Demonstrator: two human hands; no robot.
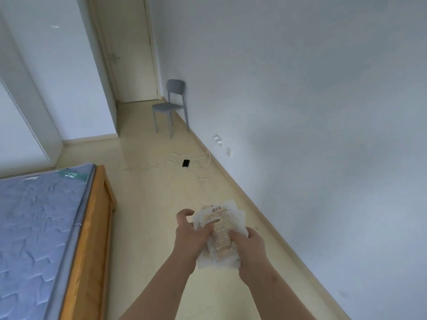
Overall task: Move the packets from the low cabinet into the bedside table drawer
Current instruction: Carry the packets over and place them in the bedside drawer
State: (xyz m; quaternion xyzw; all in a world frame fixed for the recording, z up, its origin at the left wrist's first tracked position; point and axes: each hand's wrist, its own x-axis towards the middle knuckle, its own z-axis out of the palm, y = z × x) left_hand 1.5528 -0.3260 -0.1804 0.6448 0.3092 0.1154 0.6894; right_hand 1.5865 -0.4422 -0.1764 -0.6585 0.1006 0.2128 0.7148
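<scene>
Packets [220, 229]: light, limp and slippery by my judgement; the stack may fan out. My left hand [188, 232] and right hand [250, 247] grip its opposite sides, thumbs on top.

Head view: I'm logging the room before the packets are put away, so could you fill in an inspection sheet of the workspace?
Surface: pale floor; no table top in view.
Job's things: a stack of packets held above the floor; low cabinet and bedside table drawer not in view.
Clutter: black phone lying on the floor.
Hands: left hand and right hand both grip the packets, thumbs on top.
Cables: white cable looped loosely on the floor around the phone, near the wall socket.
Surroundings: grey chair against the wall, door beyond it, bed with blue mattress at left.
</scene>
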